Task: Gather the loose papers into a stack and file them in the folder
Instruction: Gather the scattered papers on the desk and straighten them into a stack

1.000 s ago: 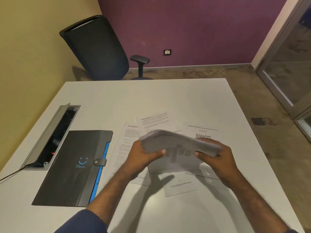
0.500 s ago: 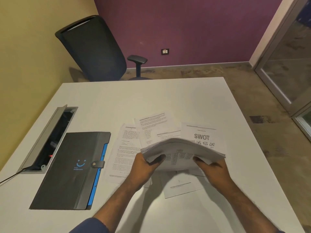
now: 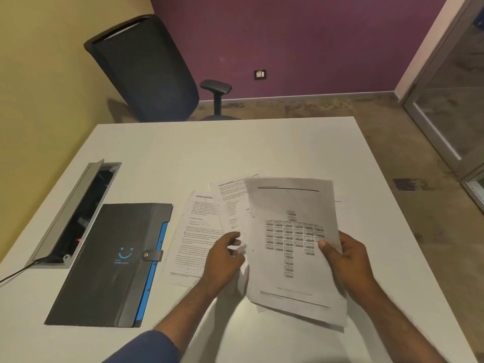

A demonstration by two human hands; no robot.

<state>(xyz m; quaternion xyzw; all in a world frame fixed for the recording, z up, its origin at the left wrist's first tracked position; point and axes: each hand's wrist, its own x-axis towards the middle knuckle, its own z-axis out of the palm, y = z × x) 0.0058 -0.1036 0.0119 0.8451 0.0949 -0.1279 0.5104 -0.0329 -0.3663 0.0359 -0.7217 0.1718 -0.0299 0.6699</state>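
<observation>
Closest to me, my right hand (image 3: 348,260) pinches the right edge of the paper stack (image 3: 293,247), thumb on top, lifting it clear of the white table (image 3: 262,148) with its printed face turned up toward me, I'd guess so I can check how the sheets sit. The top sheet shows a chart of small boxes; its wording is too blurred to read. My left hand (image 3: 225,258) sits at the stack's left edge with fingers loosely curled; motion blur keeps me from telling whether it actually grips anything. Just beyond and to the left, loose pages (image 3: 199,231) of dense text lie flat on the table, overlapping, not yet gathered; none of their print is legible. Further left, the dark folder (image 3: 110,260) lies closed, its snap tab fastened over the blue edge, so it needs opening before filing. It carries a blue smile logo with small unreadable lettering underneath.
</observation>
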